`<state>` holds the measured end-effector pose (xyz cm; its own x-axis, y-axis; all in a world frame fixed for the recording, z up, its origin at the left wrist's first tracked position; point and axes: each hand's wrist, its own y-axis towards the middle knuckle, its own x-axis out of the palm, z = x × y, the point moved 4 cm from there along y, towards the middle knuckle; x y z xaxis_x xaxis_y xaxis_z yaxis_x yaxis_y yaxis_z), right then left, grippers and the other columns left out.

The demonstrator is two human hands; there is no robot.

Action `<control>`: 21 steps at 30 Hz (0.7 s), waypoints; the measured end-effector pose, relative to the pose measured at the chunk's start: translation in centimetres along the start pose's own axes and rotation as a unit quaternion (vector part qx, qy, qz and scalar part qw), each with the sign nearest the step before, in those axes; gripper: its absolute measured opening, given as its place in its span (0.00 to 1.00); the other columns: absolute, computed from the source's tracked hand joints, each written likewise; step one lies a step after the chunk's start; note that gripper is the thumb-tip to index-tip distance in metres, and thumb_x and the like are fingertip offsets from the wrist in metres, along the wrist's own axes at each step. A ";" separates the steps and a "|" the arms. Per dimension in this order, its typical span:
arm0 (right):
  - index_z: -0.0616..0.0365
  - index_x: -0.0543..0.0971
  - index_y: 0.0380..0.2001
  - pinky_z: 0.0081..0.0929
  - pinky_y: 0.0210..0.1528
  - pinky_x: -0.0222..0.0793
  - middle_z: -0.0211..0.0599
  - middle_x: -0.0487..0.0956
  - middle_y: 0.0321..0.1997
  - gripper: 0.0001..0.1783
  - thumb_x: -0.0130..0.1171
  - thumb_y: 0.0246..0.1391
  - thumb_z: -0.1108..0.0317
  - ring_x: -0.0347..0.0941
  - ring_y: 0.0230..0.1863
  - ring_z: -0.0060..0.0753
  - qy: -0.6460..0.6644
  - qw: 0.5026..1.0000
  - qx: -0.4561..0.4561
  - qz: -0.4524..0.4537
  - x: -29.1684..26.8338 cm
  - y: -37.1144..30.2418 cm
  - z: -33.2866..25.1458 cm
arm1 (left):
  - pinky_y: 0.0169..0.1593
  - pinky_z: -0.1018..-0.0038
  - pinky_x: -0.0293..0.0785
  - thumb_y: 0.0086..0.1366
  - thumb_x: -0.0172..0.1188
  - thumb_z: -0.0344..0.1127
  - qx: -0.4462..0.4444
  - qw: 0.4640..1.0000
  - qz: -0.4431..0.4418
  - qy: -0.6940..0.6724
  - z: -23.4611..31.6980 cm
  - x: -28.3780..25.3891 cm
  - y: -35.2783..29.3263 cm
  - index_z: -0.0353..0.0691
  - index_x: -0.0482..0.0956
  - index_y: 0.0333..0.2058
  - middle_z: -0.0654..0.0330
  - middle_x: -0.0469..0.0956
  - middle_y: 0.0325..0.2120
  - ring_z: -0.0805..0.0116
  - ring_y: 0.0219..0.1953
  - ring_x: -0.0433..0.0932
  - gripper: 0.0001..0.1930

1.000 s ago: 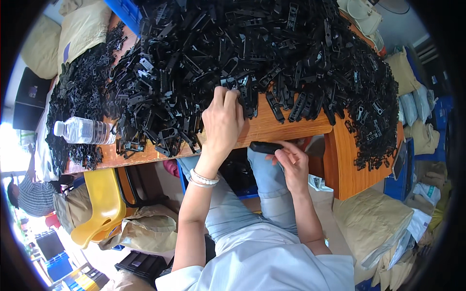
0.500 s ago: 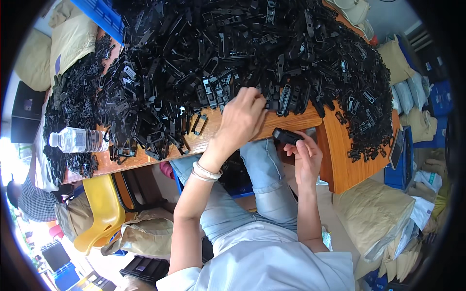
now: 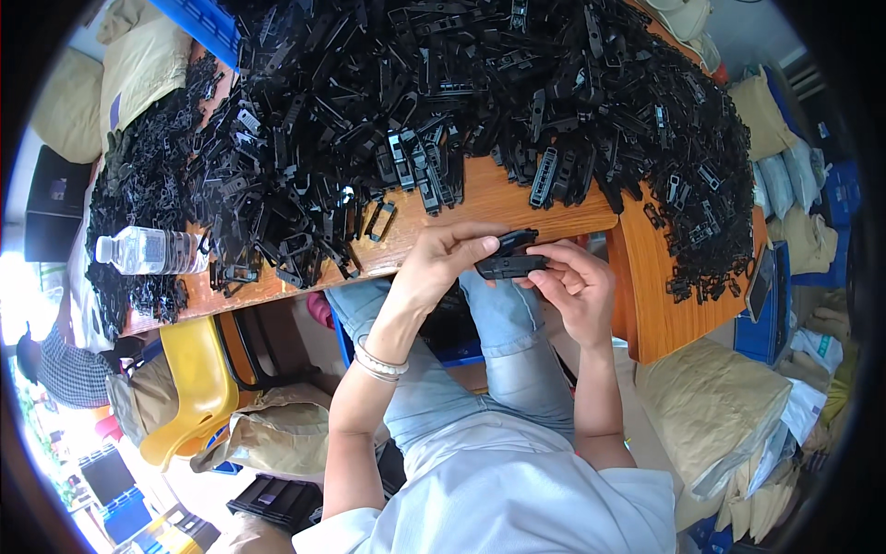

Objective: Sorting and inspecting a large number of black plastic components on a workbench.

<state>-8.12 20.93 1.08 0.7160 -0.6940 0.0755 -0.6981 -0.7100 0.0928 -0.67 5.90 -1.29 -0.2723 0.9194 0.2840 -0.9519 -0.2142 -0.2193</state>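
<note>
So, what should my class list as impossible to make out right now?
All in the head view:
Black pieces held between left hand and right hand: too small and dark to tell whether they join.
Black pile: lower layers hidden by those above.
Blue container: cut off by top edge.

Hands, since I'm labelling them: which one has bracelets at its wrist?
The left hand: white bracelets circle its wrist. The right hand has a bare wrist. Both hold black parts.
</note>
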 end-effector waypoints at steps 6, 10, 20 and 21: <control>0.71 0.74 0.39 0.21 0.38 0.72 0.43 0.75 0.37 0.13 0.57 0.47 0.80 0.75 0.35 0.31 -0.090 0.996 0.012 0.027 1.0 -0.5 -0.1 | 0.34 0.74 0.74 0.56 0.59 0.29 0.101 0.961 0.028 0.257 2.7 1.7 -2.8 0.28 0.70 0.47 0.48 0.77 0.34 0.64 0.35 0.77 0.20; 0.68 0.75 0.40 0.22 0.39 0.69 0.42 0.74 0.39 0.16 0.60 0.44 0.78 0.72 0.42 0.31 -0.234 0.959 -0.160 -0.012 1.5 0.5 -1.8 | 0.33 0.71 0.73 0.51 0.61 0.26 0.130 0.959 0.051 0.247 2.0 0.9 -3.8 0.30 0.71 0.45 0.46 0.76 0.31 0.56 0.31 0.77 0.21; 0.67 0.75 0.41 0.18 0.35 0.67 0.40 0.73 0.37 0.18 0.57 0.42 0.82 0.71 0.33 0.28 -0.224 0.968 -0.112 -0.033 2.2 0.6 0.1 | 0.34 0.74 0.72 0.48 0.65 0.28 0.174 0.939 0.095 0.283 1.3 0.4 -4.8 0.32 0.74 0.41 0.51 0.78 0.27 0.59 0.27 0.78 0.19; 0.67 0.75 0.40 0.19 0.36 0.67 0.39 0.73 0.35 0.17 0.56 0.42 0.83 0.71 0.33 0.27 -0.167 0.983 -0.062 -0.043 2.2 0.7 0.3 | 0.34 0.74 0.72 0.48 0.65 0.28 0.172 0.939 0.096 0.282 1.2 0.3 -4.9 0.32 0.74 0.41 0.51 0.78 0.27 0.59 0.27 0.78 0.19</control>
<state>-7.04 18.84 1.05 0.7144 -0.6472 -0.2659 -0.6139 -0.7621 0.2057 3.76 6.80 0.96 -0.4188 0.8601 -0.2913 -0.9081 -0.3993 0.1264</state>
